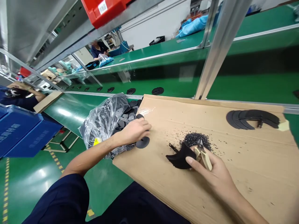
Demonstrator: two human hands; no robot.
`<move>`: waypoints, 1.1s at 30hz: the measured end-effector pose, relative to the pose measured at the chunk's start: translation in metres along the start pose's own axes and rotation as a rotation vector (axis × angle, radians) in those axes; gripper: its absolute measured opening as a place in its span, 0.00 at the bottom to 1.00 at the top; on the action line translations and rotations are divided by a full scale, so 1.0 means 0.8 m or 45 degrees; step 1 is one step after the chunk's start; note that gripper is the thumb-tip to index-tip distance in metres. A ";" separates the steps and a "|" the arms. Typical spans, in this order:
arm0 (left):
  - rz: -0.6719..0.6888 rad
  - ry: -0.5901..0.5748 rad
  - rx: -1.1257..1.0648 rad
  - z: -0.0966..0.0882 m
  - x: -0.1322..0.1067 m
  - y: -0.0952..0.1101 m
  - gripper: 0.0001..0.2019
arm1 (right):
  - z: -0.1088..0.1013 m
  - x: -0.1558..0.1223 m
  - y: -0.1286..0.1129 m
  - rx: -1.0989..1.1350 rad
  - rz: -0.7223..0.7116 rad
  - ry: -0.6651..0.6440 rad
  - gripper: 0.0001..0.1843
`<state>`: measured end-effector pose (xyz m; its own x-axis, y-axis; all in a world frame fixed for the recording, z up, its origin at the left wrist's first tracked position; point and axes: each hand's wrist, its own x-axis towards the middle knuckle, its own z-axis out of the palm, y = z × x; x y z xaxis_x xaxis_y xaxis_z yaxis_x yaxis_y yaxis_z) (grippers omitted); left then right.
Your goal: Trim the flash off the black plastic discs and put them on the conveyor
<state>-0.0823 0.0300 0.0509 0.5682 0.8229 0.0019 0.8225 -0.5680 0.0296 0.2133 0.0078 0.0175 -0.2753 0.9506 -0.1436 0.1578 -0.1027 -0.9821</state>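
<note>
- The right hand (211, 165) is clamped on a black curved piece (182, 157), thumb pressed on its face, with cream-handled pliers (203, 155) lodged in the same grip, tip pointing away from the person.
- The left hand (135, 129) bends its fingers at the edge of a clear plastic bag (98, 124), beside a loose dark disc (142, 143); I cannot tell whether the fingers are closed on anything.
- The curved piece is above the cardboard (257, 174), at the near side of a heap of black bits (195, 138), with stray bits scattered around.
- More dark discs (126, 118) spill from the bag's mouth, crowding the cardboard's left edge.
- A stack of curved black pieces (252, 119) lies at the cardboard's far right.
- Beyond the rail, single dark discs (157, 91) lie in a row on a green surface; a metal post (217, 49) stands in front of part of it.
- A red bin (100, 12) overhead is cut off by the top edge, and blue crates (25, 133) by the left.
- One person (99, 51) sits across the line; another (18, 95) at far left is partly hidden behind the crates.
- The curved piece and right hand cover part of the heap; the right hand hides most of its own fingers.
- The left forearm covers part of the bag.
</note>
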 end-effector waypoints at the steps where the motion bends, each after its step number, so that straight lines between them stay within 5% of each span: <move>1: -0.059 -0.096 0.129 0.001 -0.001 -0.007 0.06 | -0.001 0.001 0.000 -0.004 0.011 0.040 0.26; 4: -0.089 -0.242 0.274 0.008 -0.001 -0.015 0.05 | -0.003 0.003 0.001 0.018 -0.003 0.079 0.25; 7: -0.071 -0.219 0.259 0.013 0.002 -0.012 0.08 | -0.002 0.003 0.002 0.057 -0.004 0.085 0.23; 9: -0.064 -0.074 0.163 0.012 0.002 -0.005 0.08 | -0.001 0.002 0.003 0.117 0.035 0.073 0.23; 14: 0.102 0.577 -0.510 0.008 -0.001 0.039 0.10 | 0.006 -0.001 0.006 0.370 0.153 -0.018 0.23; 17: 0.213 0.746 -0.882 0.019 0.006 0.072 0.10 | 0.008 -0.003 0.009 0.524 0.190 -0.075 0.22; 24: 0.122 0.744 -1.192 0.056 0.032 0.088 0.07 | 0.004 -0.007 0.008 0.576 0.204 -0.102 0.19; 33: 0.008 0.639 -1.303 0.061 0.021 0.094 0.10 | 0.000 -0.006 0.015 0.432 0.161 -0.096 0.19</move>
<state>-0.0096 0.0005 0.0043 0.3085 0.8642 0.3975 0.2821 -0.4822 0.8294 0.2162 0.0021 0.0063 -0.3451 0.9012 -0.2623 -0.1252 -0.3212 -0.9387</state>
